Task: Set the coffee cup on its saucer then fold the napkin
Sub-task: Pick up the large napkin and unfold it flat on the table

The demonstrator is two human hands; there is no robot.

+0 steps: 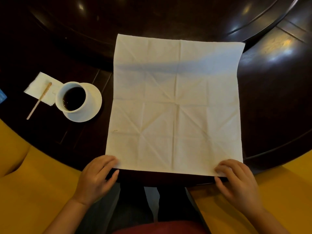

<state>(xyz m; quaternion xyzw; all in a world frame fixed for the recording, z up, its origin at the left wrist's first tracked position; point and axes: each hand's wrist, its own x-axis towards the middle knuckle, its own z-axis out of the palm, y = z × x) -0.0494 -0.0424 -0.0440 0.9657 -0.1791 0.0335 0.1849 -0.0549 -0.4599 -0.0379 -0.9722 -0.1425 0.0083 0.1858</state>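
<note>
A large white napkin (177, 105) lies spread flat and unfolded on the dark table, marked by many old crease lines. My left hand (98, 176) pinches its near left corner between thumb and fingers. My right hand (236, 179) grips the near right corner the same way. To the left, a white coffee cup (72, 97) full of dark coffee stands on its white saucer (93, 102), sitting toward the saucer's left side.
A small folded paper napkin (39, 87) with a wooden stirrer (39, 100) across it lies left of the cup. The dark round table (270, 92) has a raised centre section (168, 17) at the back. Yellow seat cushions (33, 183) flank my lap.
</note>
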